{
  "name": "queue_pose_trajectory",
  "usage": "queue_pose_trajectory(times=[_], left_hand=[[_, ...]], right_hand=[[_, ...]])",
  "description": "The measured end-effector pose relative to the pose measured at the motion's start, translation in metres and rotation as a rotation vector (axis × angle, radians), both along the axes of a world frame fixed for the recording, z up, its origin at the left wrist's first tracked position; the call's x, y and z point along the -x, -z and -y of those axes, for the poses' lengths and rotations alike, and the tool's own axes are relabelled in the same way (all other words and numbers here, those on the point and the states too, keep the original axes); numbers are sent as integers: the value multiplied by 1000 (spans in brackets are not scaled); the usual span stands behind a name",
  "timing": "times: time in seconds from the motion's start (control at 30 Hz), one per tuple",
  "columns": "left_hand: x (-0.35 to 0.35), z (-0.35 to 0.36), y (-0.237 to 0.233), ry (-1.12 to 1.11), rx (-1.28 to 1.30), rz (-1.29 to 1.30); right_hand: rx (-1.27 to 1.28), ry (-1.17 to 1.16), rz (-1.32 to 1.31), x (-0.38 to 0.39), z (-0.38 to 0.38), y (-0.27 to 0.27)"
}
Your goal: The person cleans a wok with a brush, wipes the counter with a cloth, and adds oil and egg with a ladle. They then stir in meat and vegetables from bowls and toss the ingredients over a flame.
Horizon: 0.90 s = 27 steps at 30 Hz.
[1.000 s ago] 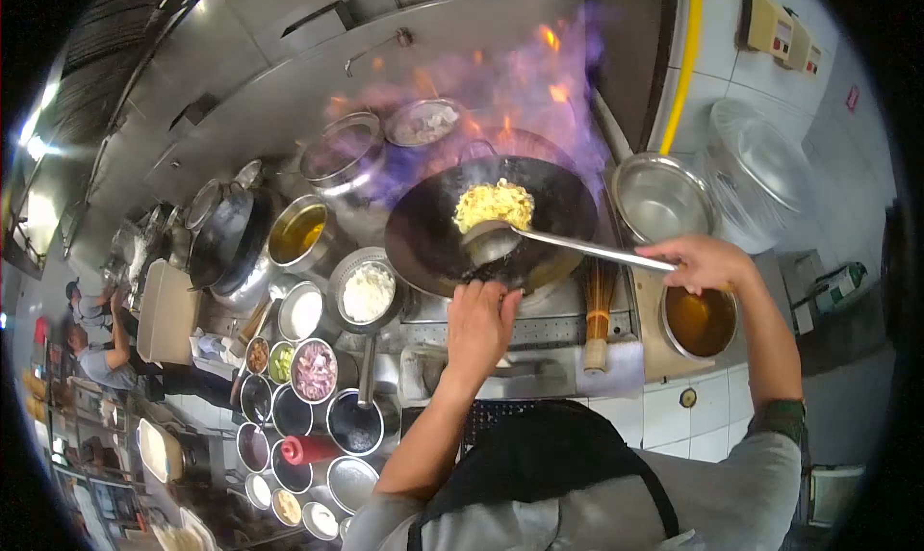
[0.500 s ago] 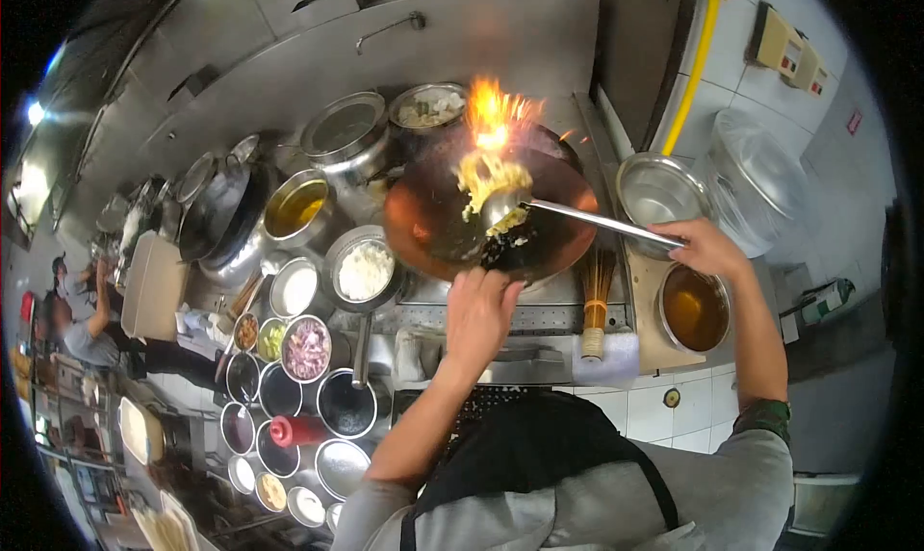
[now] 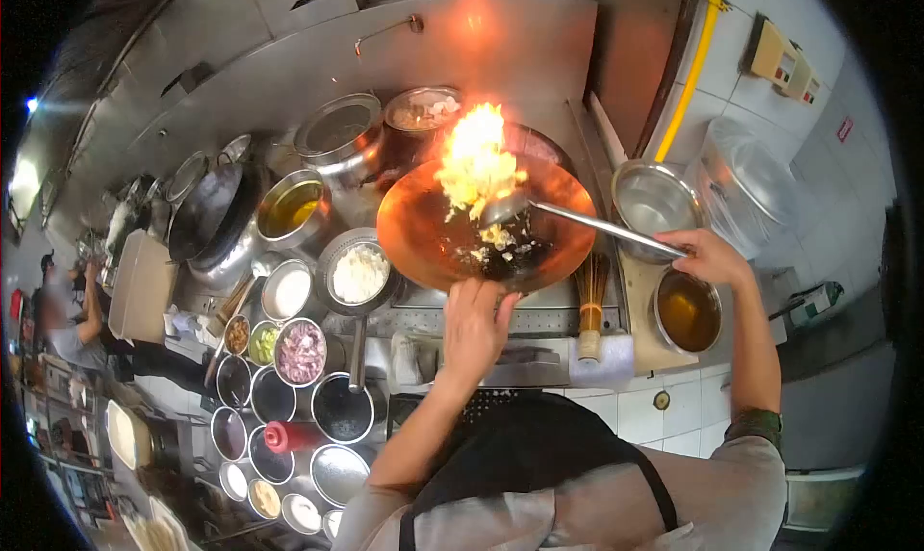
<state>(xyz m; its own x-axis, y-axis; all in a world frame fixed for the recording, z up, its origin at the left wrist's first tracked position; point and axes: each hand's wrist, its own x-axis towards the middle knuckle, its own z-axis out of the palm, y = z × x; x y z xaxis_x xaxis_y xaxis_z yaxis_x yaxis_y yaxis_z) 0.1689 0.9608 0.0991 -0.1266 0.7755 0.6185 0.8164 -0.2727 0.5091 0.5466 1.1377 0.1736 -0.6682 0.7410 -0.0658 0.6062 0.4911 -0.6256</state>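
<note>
Orange firelight fills the black wok [image 3: 423, 233], which sits tilted over the burner at the middle of the head view. Our left hand [image 3: 476, 325] grips the wok's near rim at six o'clock, fingers clamped tight on it. Our right hand [image 3: 712, 257], out at three o'clock, is closed around the end of the long steel ladle [image 3: 587, 224], whose bowl rests among the yellow rice [image 3: 476, 166]. The rice is heaped towards the wok's twelve o'clock edge with flame on it. Just beside the wok at four o'clock stands a bamboo brush [image 3: 589, 306], with a pot of oil [image 3: 688, 310] beyond it. At eight o'clock lies a strainer of white rice [image 3: 358, 274], and lower, a bowl of chopped meat [image 3: 300, 352].
</note>
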Motion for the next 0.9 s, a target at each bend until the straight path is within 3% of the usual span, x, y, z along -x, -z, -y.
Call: queue_pose_trajectory(times=[0.1, 0.23, 0.33, 0.47, 0.53, 0.67, 0.9], left_hand=[[6, -35, 12, 30, 11, 11], [4, -51, 68, 13, 85, 13], [1, -9, 100, 49, 68, -17], [4, 7, 48, 17, 42, -16], [9, -22, 26, 3, 2, 6], [13, -63, 44, -27, 15, -11], [11, -82, 59, -69, 44, -20]], right_hand=[[123, 56, 275, 23, 1, -36], [-356, -41, 110, 48, -24, 31], [-459, 123, 246, 55, -3, 35], [-217, 170, -3, 29, 18, 27], [-67, 264, -63, 34, 24, 22], [-391, 308, -103, 59, -17, 71], [-367, 491, 44, 117, -67, 74]])
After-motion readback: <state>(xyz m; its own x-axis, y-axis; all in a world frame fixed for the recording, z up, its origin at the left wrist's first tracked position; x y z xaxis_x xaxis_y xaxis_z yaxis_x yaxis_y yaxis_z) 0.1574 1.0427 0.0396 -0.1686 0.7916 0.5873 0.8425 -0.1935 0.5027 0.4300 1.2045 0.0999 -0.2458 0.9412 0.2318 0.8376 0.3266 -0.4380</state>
